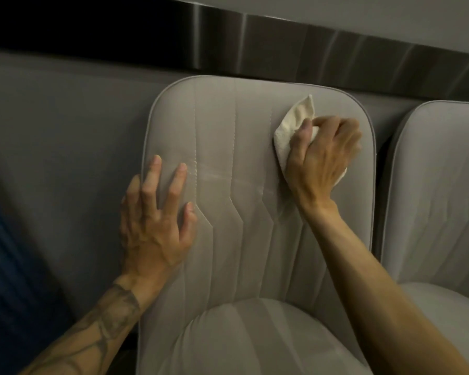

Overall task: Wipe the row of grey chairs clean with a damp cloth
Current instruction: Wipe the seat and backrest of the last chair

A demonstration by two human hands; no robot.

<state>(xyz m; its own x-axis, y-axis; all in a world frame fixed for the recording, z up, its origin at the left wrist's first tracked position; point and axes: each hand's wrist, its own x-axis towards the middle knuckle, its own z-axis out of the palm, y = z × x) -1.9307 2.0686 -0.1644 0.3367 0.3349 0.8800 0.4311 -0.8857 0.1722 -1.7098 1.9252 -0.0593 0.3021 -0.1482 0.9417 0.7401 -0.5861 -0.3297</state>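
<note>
- Right hand [322, 155]: fingers [333, 123] curled round a bunched cream cloth [293, 123], pressed on the upper right of the grey chair backrest [228, 125] — so small a wad could skip the stitched seams [236, 136].
- Left hand [155, 226] lies flat with its fingers spread, holding nothing, and braces the backrest's left edge; if it lifts, the chair might shift.
- A pale streak [228, 182] crosses the middle — an over-wet cloth may leave marks.
</note>
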